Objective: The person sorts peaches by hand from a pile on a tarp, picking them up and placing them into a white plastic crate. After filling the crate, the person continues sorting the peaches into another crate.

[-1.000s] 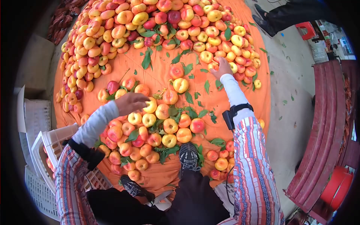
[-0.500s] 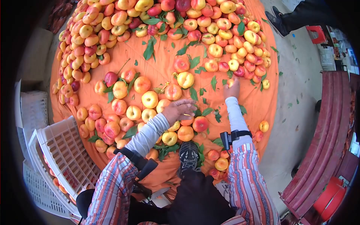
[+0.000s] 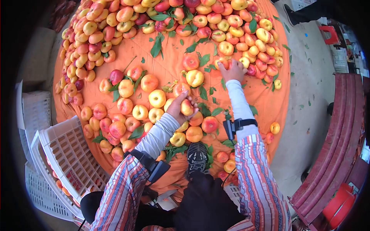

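My left hand (image 3: 177,109) is closed round a red-and-yellow flat peach (image 3: 187,107), held above other flat peaches near the middle of the orange cloth (image 3: 162,71). Farther out on the right, my right hand (image 3: 233,72) reaches over the edge of the peach pile with its fingers apart. Its thumb side touches or nearly touches an orange-red flat peach (image 3: 221,62). What lies beneath the other fingers is hidden. Loose larger peaches, such as a yellow one (image 3: 157,98), lie left of my left hand among green leaves (image 3: 157,45).
A big heap of peaches (image 3: 86,38) curves round the cloth's far side. White plastic crates (image 3: 69,150) stand at the left, one tilted. My shoe (image 3: 197,158) rests on the cloth. A dark red bench (image 3: 327,146) and another person's leg (image 3: 308,13) are at the right.
My left hand has gone from outstretched fingers to a grip round a peach. My right hand has moved slightly up and left, with its fingers spreading over the pile's edge. The view has shifted slightly.
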Motion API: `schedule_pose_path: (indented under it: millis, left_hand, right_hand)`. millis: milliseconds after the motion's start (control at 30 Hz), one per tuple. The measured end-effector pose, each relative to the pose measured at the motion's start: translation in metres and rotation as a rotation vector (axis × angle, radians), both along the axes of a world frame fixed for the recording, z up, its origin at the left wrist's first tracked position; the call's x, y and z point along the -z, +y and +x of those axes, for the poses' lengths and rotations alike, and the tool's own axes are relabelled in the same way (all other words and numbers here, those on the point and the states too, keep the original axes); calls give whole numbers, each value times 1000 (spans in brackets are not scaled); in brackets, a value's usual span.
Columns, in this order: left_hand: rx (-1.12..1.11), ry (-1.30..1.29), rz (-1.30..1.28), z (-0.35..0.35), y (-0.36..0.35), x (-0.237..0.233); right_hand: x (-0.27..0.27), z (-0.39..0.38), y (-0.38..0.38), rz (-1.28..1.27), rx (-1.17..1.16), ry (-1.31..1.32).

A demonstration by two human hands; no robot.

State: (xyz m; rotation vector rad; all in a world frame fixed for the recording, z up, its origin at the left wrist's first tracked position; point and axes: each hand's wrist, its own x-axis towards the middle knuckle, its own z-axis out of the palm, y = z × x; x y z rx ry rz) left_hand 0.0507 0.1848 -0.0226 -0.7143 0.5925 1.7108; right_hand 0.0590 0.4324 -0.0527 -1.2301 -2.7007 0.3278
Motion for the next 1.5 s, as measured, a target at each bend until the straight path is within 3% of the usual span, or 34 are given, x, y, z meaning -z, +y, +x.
schedule_pose_path:
  millis: [100, 267, 400, 500, 567, 633, 667, 733, 767, 800, 833, 900, 1000, 1100, 1233, 1333, 1433, 1500]
  left_hand:
    - [17, 79, 75, 1, 0, 6]
    - [67, 170, 111, 9, 1, 7]
    - [229, 432, 27, 4, -3, 3]
    - [174, 550, -139, 4, 8, -20]
    - [47, 362, 92, -1, 11, 5]
    - [-93, 164, 233, -1, 11, 9]
    - [-104, 157, 224, -2, 10, 9]
    - [-87, 113, 323, -5, -1, 15]
    - [-55, 82, 437, -10, -9, 19]
    - [-15, 142, 337, -10, -11, 20]
    - [13, 165, 271, -10, -12, 19]
    - [61, 211, 134, -11, -12, 17]
    - [76, 246, 92, -10, -15, 10]
    - [165, 339, 101, -10, -19, 14]
    - [201, 425, 155, -12, -13, 7]
    - [208, 373, 180, -10, -13, 5]
    - [135, 304, 159, -4, -9, 6]
    - [111, 253, 221, -3, -9, 14]
  right_hand:
    - [17, -11, -9, 84, -96, 41]
    - [7, -14, -32, -116, -64, -153]
    - [7, 3, -32, -243, -31, 189]
    - [-49, 25, -61, -653, -145, 283]
    - [-61, 37, -88, -732, -316, 206]
    - [-69, 52, -123, -551, -618, 326]
    - [-80, 54, -120, -889, -503, 305]
    - [-68, 54, -73, -464, -317, 356]
    - [-69, 54, -40, -368, -167, 177]
    - [-27, 56, 3, 22, -97, 221]
    - [-15, 55, 36, -66, 64, 87]
    - [12, 45, 72, 55, 281, 62]
    - [24, 27, 78, -41, 77, 155]
    - [14, 7, 45, 39, 135, 31]
    - [21, 6, 39, 197, -1, 165]
    - [-4, -3, 36, 14, 79, 22]
    - [-4, -7, 43, -4, 9, -123]
    - [13, -7, 34, 170, -172, -177]
